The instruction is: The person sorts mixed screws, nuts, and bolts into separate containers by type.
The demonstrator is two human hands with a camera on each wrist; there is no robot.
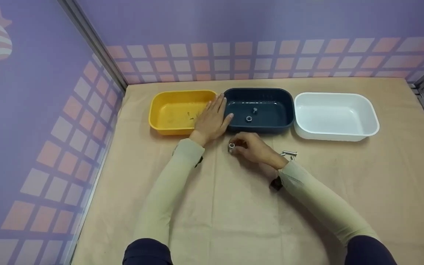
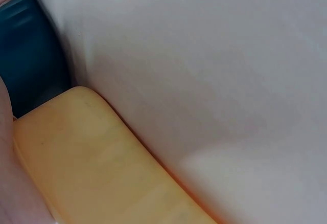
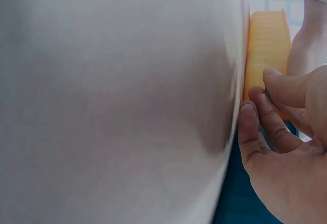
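My right hand (image 1: 252, 148) pinches a small metal nut (image 1: 231, 145) between thumb and fingers, just in front of the dark blue tray (image 1: 260, 129). In the right wrist view the fingertips of that hand (image 3: 286, 116) meet, and the nut is mostly hidden behind them. With fingers stretched out, my left hand (image 1: 212, 119) lies across the neighbouring rims of the yellow tray (image 1: 171, 131) and the dark blue one. Inside the dark blue tray are a nut (image 1: 248, 119) and another small metal piece (image 1: 255, 110). Tiny dark screws lie in the yellow tray.
Beside my right wrist, a few metal bolts (image 1: 289, 153) lie on the beige cloth (image 1: 245, 213). A white tray (image 1: 337, 137) stands to the right of the dark blue one. Patterned panels (image 1: 256, 22) close off the back and left sides.
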